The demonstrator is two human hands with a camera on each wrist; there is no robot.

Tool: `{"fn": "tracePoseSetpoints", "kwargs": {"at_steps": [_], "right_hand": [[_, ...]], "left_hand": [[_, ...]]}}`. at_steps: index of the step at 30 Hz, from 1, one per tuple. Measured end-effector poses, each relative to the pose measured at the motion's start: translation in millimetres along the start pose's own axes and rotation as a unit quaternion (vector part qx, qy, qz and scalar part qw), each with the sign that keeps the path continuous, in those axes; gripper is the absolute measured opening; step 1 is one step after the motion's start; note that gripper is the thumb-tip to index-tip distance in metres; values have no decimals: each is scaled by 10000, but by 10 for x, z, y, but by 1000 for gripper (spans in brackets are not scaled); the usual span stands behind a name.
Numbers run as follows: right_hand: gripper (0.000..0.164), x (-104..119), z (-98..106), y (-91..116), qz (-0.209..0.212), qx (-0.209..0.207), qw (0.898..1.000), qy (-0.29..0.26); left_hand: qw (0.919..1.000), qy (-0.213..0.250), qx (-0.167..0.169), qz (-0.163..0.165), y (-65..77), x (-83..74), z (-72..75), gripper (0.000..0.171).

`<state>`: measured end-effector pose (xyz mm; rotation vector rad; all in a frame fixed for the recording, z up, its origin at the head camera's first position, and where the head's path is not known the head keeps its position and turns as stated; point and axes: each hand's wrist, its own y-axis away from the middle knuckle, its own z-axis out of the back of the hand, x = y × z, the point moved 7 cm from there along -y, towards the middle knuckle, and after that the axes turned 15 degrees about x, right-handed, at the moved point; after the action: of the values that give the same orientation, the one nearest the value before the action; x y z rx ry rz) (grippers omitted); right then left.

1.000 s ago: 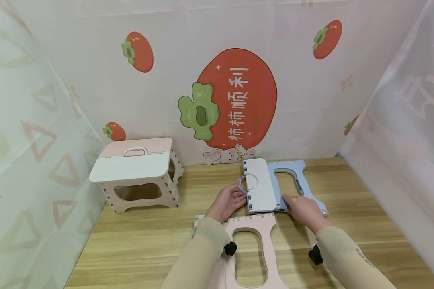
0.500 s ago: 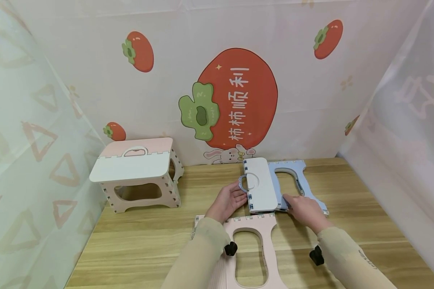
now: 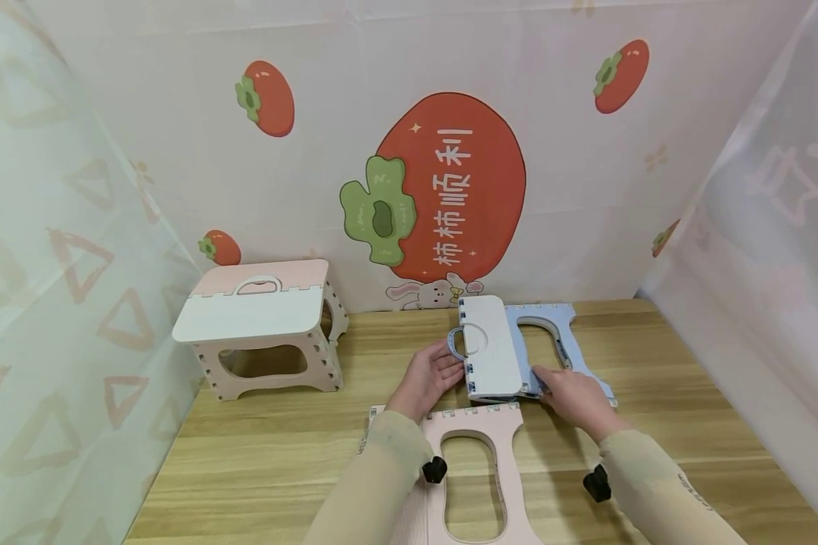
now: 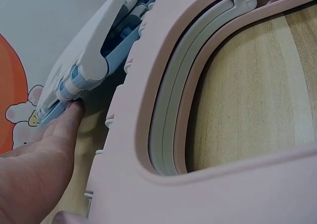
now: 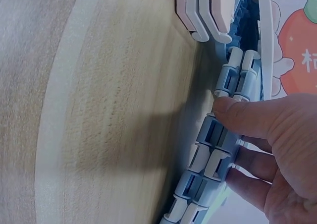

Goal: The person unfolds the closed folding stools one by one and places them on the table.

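A blue and white folding stool (image 3: 492, 348) lies partly folded near the back of the table, its white top half tilted above the blue leg panel (image 3: 552, 333). My left hand (image 3: 431, 378) is at its left edge, by the small carrying handle (image 3: 455, 344). In the left wrist view the fingers (image 4: 67, 125) reach under that edge, mostly straight. At the near edge, my right hand (image 3: 576, 397) grips the hinged joint of the stool. The right wrist view shows the thumb (image 5: 233, 112) over the hinges (image 5: 210, 147) and the other fingers behind.
A pink folding stool (image 3: 507, 454) lies folded flat under my left forearm, close to the blue one. At the back left a pink and white stool (image 3: 248, 318) stands unfolded on the wooden table (image 3: 245, 462). A printed cloth (image 3: 559, 250) hangs behind.
The head view has shifted very slightly. Both hands keep their places at the blue and white folding stool, which looks nearly unchanged.
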<state>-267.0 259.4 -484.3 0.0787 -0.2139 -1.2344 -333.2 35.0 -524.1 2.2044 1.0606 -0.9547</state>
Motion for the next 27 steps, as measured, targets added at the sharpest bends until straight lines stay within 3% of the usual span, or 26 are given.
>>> {"fn": "tracePoseSetpoints", "kwargs": {"at_steps": [9, 27], "right_hand": [[44, 29, 23, 3, -69, 17, 10000, -27], [47, 83, 83, 10, 9, -253, 9997, -66]], "left_hand": [[9999, -107, -23, -93, 15, -29, 4, 58], [9981, 2, -450, -416, 35, -97, 69, 42]]}}
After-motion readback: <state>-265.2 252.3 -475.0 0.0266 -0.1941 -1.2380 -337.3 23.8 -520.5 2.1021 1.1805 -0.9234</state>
